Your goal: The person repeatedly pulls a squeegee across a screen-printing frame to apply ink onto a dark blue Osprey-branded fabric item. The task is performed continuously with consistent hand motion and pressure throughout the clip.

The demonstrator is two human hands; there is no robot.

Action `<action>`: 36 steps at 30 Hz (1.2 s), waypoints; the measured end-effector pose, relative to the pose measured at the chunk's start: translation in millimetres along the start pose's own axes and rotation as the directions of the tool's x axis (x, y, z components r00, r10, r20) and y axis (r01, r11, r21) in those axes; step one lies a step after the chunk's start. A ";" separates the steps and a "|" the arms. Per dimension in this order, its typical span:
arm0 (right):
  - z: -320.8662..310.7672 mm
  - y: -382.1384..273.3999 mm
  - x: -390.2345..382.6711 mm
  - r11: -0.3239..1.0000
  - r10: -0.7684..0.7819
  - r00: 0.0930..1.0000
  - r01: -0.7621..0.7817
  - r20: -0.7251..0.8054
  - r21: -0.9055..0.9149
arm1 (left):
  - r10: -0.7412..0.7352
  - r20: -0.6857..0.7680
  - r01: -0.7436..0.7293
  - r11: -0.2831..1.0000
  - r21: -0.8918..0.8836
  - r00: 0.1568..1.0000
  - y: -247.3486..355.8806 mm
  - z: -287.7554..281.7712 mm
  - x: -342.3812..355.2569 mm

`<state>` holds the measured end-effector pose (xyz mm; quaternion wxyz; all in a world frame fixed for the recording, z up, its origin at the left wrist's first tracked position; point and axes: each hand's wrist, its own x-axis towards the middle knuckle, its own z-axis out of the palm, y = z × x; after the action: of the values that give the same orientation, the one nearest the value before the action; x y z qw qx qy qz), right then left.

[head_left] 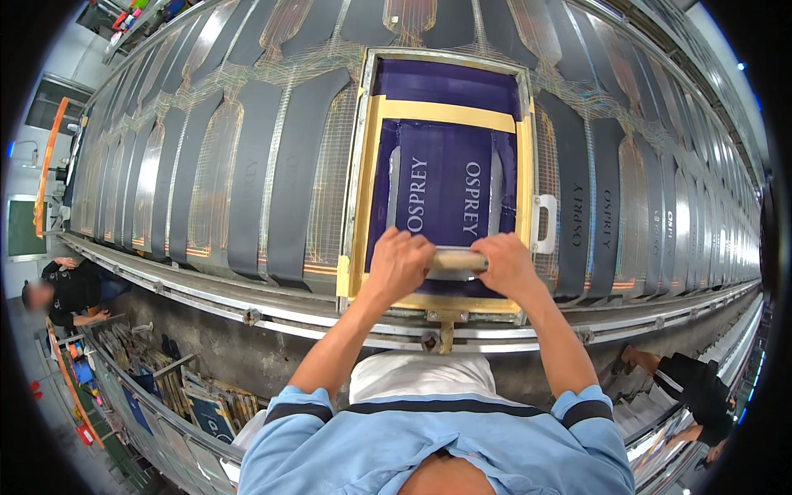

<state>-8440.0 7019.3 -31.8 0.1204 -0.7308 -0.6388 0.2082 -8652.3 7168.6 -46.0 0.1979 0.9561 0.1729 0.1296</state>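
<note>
My left hand (401, 262) and my right hand (506, 264) are wrapped round the two ends of a squeegee (456, 261) with a pale, wood-coloured handle. It lies crosswise in the near part of a printing screen (450, 190), whose purple mesh carries two lines of pale lettering. Yellow tape (445, 110) borders the mesh inside a metal frame (360, 107). A white handle (545, 224) sticks out from the frame's right side. The squeegee's lower edge is hidden by its handle and my hands.
Dark grey cut pieces (253, 177) lie in rows on the long table (330, 173), on both sides of the screen. A metal rail (289, 323) runs along its near edge. One person (70, 293) is at the left, another (697, 392) at the right. Stacked screens (210, 412) stand behind me at left.
</note>
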 end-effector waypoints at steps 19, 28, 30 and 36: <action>-8.2 61.1 50.5 0.686 0.705 0.553 -0.373 -0.443 0.625 | -0.109 0.031 0.105 0.989 0.101 0.994 -22.1 -61.1 -57.1; 102.3 -159.6 195.9 0.702 0.641 0.546 -0.131 -0.540 0.700 | -0.119 0.038 0.106 0.963 0.247 0.992 -218.7 -192.3 -173.9; 117.2 -176.1 209.7 0.760 0.586 0.514 -0.080 -0.626 0.645 | -0.050 0.011 0.046 0.971 0.237 0.999 -237.3 -204.9 -192.1; 112.4 -201.3 218.7 0.666 0.706 0.547 -0.299 -0.449 0.684 | -0.044 0.000 0.042 0.968 0.248 0.999 -227.4 -196.4 -268.1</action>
<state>-8648.2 7255.5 -75.1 0.4754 -0.8459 -0.2114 0.1175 -9021.0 7327.6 -16.0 0.0802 0.9697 0.2079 0.1003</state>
